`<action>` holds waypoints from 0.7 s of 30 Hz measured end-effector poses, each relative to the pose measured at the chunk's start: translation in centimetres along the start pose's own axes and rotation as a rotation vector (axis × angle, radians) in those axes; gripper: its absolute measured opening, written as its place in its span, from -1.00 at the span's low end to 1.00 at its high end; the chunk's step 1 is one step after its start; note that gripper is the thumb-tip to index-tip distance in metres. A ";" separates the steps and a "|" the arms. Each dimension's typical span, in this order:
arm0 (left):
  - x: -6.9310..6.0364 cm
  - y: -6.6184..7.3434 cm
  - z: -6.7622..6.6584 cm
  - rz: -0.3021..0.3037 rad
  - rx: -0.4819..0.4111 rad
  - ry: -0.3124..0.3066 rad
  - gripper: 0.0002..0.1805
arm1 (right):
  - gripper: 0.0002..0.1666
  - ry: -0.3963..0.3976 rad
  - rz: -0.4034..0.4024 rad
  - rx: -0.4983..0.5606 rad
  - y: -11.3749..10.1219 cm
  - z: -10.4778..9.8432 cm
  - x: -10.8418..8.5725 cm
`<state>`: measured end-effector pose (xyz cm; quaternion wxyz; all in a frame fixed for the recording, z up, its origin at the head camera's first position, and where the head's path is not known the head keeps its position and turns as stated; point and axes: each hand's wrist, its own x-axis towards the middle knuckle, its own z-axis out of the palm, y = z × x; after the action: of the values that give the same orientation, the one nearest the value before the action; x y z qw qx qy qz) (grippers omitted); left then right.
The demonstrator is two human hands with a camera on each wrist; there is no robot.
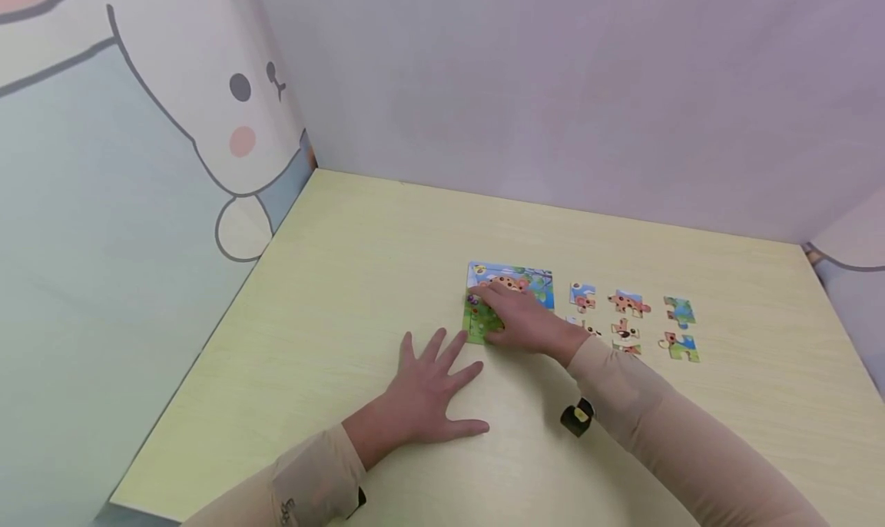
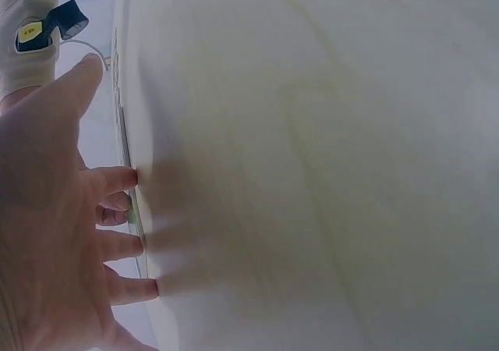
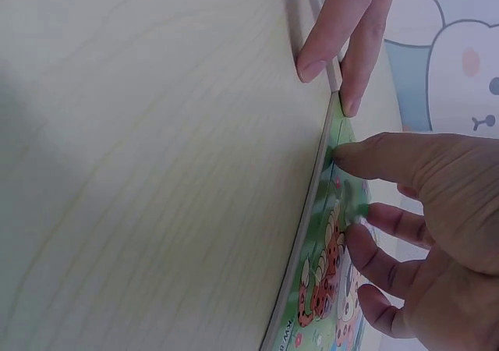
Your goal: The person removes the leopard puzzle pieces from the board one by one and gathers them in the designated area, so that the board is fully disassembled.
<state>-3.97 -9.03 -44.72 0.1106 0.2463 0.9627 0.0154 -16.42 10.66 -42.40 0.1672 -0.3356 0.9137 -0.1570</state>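
Observation:
A jigsaw board [image 1: 546, 290] with a spotted animal on blue and green lies on the table. My right hand [image 1: 520, 318] bends over it from the right and covers much of its middle. In the right wrist view, the thumb touches the board's green part, and a blurred green puzzle piece [image 3: 356, 199] shows between thumb and fingers, apparently pinched; the hand partly hides it. My left hand [image 1: 427, 396] lies on the table below and left of the board, fingers spread. Two of its fingertips [image 3: 352, 105] come close to the board's corner in the right wrist view.
Several loose puzzle pieces [image 1: 628, 304] lie in two rows right of the board; my right forearm comes close to the lower row. The pale wooden table [image 1: 332, 281] is walled by printed cloth [image 1: 539, 89] at the back and sides.

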 end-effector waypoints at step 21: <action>-0.2 0.1 -0.1 0.011 -0.014 0.014 -0.08 | -0.26 0.112 -0.085 0.100 0.1 -0.4 -0.8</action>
<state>-3.81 -9.08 -44.55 0.1057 0.2506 0.9620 0.0243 -16.10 11.31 -41.95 0.1257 -0.3561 0.8975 -0.2276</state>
